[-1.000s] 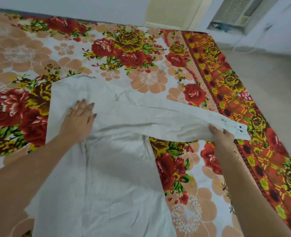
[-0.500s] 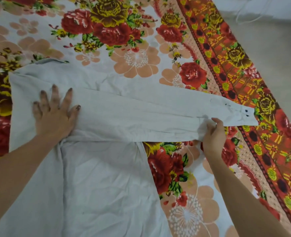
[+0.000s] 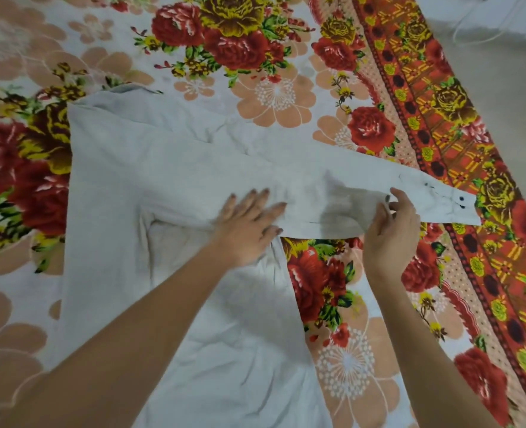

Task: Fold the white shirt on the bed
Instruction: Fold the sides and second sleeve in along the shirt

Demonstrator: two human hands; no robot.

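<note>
The white shirt (image 3: 163, 193) lies flat near the bed's (image 3: 286, 97) right edge, the left hand (image 3: 249, 223) pressing its sleeve (image 3: 332, 196) with spread fingers, the right hand (image 3: 391, 223) loosely pinching near the cuff (image 3: 440, 202); next, I judge, the sleeve needs folding back over the body.

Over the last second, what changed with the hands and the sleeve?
The left hand slid right along the sleeve, from the shoulder end to the middle, still pressed flat. The right hand kept its pinch on the sleeve near the cuff. The white shirt stayed spread on the bed.
</note>
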